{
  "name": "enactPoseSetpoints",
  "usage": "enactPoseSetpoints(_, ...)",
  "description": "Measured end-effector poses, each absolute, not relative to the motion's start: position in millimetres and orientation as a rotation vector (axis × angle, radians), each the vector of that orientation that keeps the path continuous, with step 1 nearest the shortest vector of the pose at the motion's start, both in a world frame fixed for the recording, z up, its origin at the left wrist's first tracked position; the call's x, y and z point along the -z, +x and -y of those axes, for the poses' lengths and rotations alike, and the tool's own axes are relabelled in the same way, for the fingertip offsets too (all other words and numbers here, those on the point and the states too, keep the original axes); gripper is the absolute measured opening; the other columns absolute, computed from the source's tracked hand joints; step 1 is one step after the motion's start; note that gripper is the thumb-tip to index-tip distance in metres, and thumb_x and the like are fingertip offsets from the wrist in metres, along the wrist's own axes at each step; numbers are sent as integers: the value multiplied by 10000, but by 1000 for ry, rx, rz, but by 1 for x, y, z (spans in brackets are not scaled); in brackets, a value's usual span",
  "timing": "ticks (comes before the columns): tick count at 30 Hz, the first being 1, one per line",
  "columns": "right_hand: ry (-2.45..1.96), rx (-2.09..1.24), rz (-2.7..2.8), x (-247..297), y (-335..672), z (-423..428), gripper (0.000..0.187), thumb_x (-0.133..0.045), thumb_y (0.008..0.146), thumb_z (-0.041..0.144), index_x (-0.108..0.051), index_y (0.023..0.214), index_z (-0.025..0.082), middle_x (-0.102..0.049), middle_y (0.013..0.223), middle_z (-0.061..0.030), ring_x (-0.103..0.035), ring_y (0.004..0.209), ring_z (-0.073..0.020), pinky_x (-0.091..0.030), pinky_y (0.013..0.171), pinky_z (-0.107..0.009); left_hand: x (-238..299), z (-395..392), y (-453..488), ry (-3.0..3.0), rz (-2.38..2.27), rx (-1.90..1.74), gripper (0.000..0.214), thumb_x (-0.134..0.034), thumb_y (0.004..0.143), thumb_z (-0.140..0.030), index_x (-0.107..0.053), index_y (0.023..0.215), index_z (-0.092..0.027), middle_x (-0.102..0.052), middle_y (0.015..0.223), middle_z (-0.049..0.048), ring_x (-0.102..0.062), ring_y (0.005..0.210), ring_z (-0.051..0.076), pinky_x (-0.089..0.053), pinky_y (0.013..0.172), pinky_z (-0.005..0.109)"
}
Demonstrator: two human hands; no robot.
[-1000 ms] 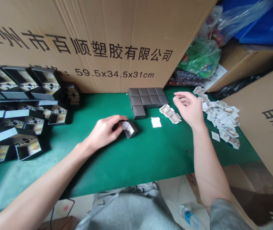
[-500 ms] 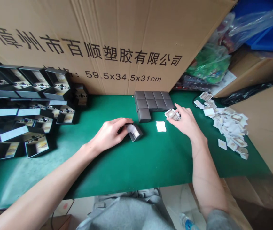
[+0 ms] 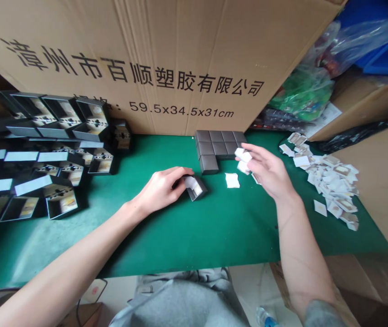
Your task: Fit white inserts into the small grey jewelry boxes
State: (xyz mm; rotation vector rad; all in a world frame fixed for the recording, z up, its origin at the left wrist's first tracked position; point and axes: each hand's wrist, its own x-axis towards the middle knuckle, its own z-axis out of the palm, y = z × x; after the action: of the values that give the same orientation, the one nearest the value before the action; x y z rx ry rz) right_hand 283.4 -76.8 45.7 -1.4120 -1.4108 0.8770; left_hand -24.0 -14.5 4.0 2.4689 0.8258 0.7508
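Note:
My left hand (image 3: 161,187) rests on the green table (image 3: 197,231) with its fingers curled around a small dark open box (image 3: 196,187) that shows a white lining. My right hand (image 3: 269,171) hovers just right of a block of closed dark boxes (image 3: 218,144) and pinches a few small white packets (image 3: 243,159) in its fingertips. One white packet (image 3: 231,180) lies flat on the table between my two hands.
A heap of white packets (image 3: 330,181) lies at the right. Rows of open dark boxes (image 3: 44,154) fill the left side. A large printed cardboard carton (image 3: 166,59) stands behind. More cartons and plastic bags (image 3: 303,91) crowd the right; a water bottle (image 3: 265,318) lies below the table edge.
My right hand came down onto the small cluster of packets beside the closed boxes, closed on them and lifted them. My left hand stayed on the open box.

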Motion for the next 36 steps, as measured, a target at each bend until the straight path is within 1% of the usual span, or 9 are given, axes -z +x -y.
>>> enactPoseSetpoints(4,-1098,-1307,1292,-45,241,67,510,-726,830,440,-612,1311,313,-671,1162,-54,-654,1004,-221,-565,719,-322,-4,14,-25,2473,-830,-762,270,-472,962,-218,-639,1174,-199,-743,1162,55,-733,916,172,-557,802,272)
enactPoseSetpoints(8,-883,-1543,1077,-32,223,61,555,-772,747,407,-630,1272,298,-648,968,-17,-594,794,-156,-514,632,-279,-5,12,-26,2478,-863,-785,267,-479,958,-209,-642,1170,-206,-739,1178,45,-737,910,173,-552,764,267)
enactPoseSetpoints(10,-818,-1575,1044,-25,224,62,581,-773,722,391,-624,1278,311,-633,961,-6,-576,781,-147,-511,640,-278,-5,11,-26,2480,-860,-800,265,-484,953,-196,-641,1166,-206,-739,1182,46,-737,946,181,-557,787,274)
enactPoseSetpoints(14,-822,-1584,1076,-15,230,65,597,-793,689,369,-621,1258,313,-628,1017,-15,-585,823,-165,-519,670,-291,-6,12,-26,2467,-818,-831,256,-486,945,-160,-639,1147,-198,-714,1251,64,-709,1090,187,-553,921,293)
enactPoseSetpoints(19,-745,-1688,1055,-15,232,67,649,-814,679,358,-588,1287,343,-622,1065,-5,-596,869,-164,-532,713,-288,-7,12,-26,2458,-780,-845,240,-493,941,-150,-641,1126,-190,-695,1285,79,-672,1186,194,-546,967,305)
enactPoseSetpoints(22,-714,-1734,1048,-15,230,69,659,-822,682,325,-575,1293,341,-610,1027,10,-595,849,-146,-533,707,-270,-8,12,-26,2459,-769,-848,241,-501,931,-143,-643,1119,-189,-699,1281,73,-672,1187,190,-538,990,304)
enactPoseSetpoints(25,-639,-1774,1075,-14,228,69,577,-827,694,309,-598,1225,294,-597,995,9,-602,843,-134,-520,674,-239,-9,12,-26,2468,-766,-839,251,-509,913,-134,-644,1117,-192,-706,1273,62,-683,1165,186,-537,996,302)
enactPoseSetpoints(31,-612,-1823,1165,-17,226,70,503,-838,714,260,-578,1144,260,-616,1190,-40,-624,938,-143,-524,713,-230,-9,13,-26,2466,-772,-827,254,-525,896,-151,-643,1117,-190,-717,1250,58,-702,1113,191,-548,964,301)
enactPoseSetpoints(36,-654,-1817,1211,-17,227,70,553,-855,709,329,-546,1163,266,-625,1220,-54,-627,978,-163,-527,734,-249,-9,14,-26,2453,-778,-796,291,-519,887,-171,-636,1154,-191,-722,1232,57,-706,1086,200,-545,945,312)
